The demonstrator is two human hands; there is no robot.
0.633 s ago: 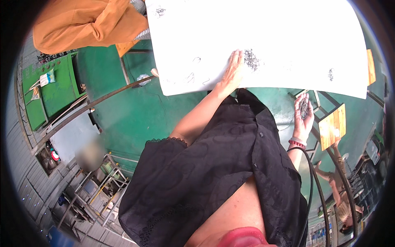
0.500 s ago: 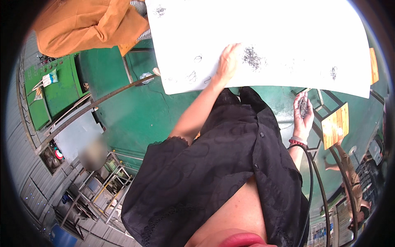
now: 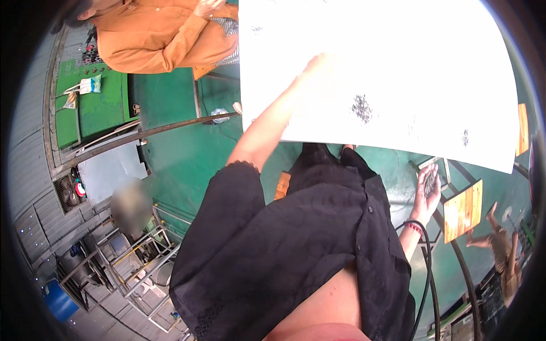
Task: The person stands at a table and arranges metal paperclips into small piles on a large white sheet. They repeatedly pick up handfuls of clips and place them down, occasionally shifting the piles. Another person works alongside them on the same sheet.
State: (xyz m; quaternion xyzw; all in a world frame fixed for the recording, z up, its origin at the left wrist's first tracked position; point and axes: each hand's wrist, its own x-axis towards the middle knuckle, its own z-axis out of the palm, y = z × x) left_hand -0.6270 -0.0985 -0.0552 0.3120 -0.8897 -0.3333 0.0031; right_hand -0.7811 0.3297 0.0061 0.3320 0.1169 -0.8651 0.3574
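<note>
Dark bits (image 3: 430,183) lie loose in the right hand (image 3: 427,199), its grip unclosed, palm-up past the near edge of the desk (image 3: 432,68), so a tilt could spill them floorward; left hand (image 3: 319,63) over the desk, grip glare-washed, can't tell.

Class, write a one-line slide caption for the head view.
Left hand over a white tabletop bearing a dark pile; right hand cradling thin dark pieces.

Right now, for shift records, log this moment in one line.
left hand: over white flat tabletop, contact unclear | right hand: cupped, holding thin dark wire-like pieces
</note>
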